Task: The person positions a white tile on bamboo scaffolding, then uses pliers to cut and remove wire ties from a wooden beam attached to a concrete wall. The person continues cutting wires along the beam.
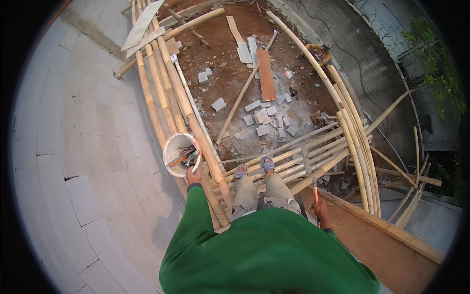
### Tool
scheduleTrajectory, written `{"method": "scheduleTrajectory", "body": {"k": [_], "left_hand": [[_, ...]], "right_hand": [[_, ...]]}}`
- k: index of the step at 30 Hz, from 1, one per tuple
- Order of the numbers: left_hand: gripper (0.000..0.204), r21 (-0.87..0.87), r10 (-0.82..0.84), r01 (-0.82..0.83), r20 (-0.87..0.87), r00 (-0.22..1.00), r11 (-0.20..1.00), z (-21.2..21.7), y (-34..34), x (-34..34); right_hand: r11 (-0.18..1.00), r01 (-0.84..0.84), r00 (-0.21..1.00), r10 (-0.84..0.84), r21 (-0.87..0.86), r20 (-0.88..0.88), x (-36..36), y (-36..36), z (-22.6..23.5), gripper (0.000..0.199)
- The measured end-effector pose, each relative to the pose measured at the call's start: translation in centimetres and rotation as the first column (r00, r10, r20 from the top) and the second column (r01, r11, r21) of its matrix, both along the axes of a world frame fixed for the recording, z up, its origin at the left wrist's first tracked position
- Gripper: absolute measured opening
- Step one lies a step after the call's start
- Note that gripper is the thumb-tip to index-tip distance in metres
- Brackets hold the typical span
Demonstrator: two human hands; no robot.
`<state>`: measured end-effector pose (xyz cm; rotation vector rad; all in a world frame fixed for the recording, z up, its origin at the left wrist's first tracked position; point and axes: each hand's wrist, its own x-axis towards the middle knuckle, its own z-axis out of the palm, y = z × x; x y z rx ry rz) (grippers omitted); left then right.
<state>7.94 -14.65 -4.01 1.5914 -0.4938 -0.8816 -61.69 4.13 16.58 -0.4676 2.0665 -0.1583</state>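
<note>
My left hand [193, 175] is closed on the near rim of a white bucket [175, 145], beside the bamboo poles on the left. Inside the bucket lie several tools [185, 156], one with an orange edge; their exact kinds are hard to make out. Off to my right, my right hand [321, 215] is wrapped round the orange handle of a hammer [316, 193], whose head points up and away from me. My sandalled feet [267, 163] stand on a platform of bamboo poles [293, 165].
A pale block wall [63, 147] rises along the left. Far below, broken blocks [264, 117] and a brown board [266, 73] lie on the dirt. Another person [320, 54] is beyond the right-hand bamboo poles [350, 142]. A wooden panel [387, 252] spans the lower right.
</note>
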Motion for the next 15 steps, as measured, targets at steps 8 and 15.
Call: {"method": "scheduleTrajectory", "body": {"k": [8,15], "left_hand": [[0.04,0.107,0.301,-0.335,-0.737,0.605,0.936,-2.6,-3.7,-5.5],[0.049,0.298,0.432,-0.316,-0.692,0.578,0.9,1.6,-3.1,-9.0]], "right_hand": [[0.975,0.219,0.975,-0.22,-0.048,-0.021,10.4,8.4,2.7,0.017],[0.996,0.045,0.987,-0.056,-0.081,-0.151,17.5,11.5,0.7,0.023]]}}
